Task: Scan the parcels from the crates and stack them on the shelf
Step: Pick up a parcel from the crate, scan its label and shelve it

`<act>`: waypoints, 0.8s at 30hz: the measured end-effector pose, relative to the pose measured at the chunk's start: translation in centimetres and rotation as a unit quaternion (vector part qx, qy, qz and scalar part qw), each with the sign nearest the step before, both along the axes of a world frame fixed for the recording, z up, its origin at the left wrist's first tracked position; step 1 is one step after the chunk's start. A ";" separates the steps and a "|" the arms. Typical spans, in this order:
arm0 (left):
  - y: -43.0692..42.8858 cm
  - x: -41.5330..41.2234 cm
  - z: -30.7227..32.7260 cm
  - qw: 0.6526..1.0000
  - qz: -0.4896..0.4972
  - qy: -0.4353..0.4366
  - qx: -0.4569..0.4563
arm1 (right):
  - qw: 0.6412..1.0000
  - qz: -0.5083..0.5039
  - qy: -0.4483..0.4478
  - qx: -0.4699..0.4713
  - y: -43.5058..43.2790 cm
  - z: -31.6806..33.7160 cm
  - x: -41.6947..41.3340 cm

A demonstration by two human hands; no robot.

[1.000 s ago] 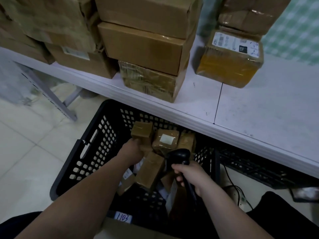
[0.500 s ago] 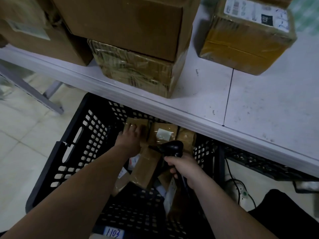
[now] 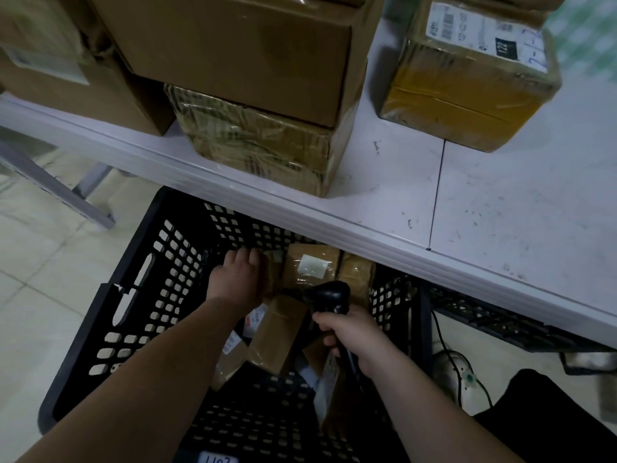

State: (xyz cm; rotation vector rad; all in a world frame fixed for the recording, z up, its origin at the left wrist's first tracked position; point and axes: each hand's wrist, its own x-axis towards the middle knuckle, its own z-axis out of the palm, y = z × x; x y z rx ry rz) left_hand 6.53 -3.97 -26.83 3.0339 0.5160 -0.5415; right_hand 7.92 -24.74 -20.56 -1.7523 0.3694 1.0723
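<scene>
Head view: the white shelf [image 3: 500, 202] runs across the upper frame. On it a big plain cardboard box [image 3: 233, 55] sits on top of a tape-wrapped box [image 3: 253, 142]. Well apart to the right stands a yellow-taped box [image 3: 467, 78], its printed label facing up.

Below the shelf's front edge, on the tiled floor, is the black latticed crate [image 3: 133, 295], and a second black crate [image 3: 500, 325] stands just beside it on the right.

Small brown parcels lie jumbled inside the crate. The labelled parcel [image 3: 310, 265] leans against the far wall with its white sticker upward. The tilted parcel [image 3: 277, 332] is in the middle between the two wrists, its long axis running from near-left up to far-right.

The barcode scanner [image 3: 330, 295] stands nearly upright. Its head points away from the person at the labelled parcel just beyond it, and its handle runs back toward the person.

The right hand [image 3: 354, 335] is wrapped tight around that handle. The left hand [image 3: 238, 279] lies palm-down in the far-left corner, fingers bent over the corner parcel [image 3: 272, 265], which sits touching the left side of the labelled one.
</scene>
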 end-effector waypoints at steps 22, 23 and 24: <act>-1.5 -13.5 18.5 0.696 0.252 -0.084 -0.667 | 0.965 -0.164 -0.038 0.202 -2.8 10.8 -6.5; -1.6 -13.8 18.9 0.707 0.237 -0.083 -0.661 | 0.963 -0.165 -0.050 0.208 -3.0 11.4 -6.8; -1.6 -14.1 19.3 0.722 0.218 -0.081 -0.651 | 0.960 -0.168 -0.065 0.215 -3.1 11.9 -7.1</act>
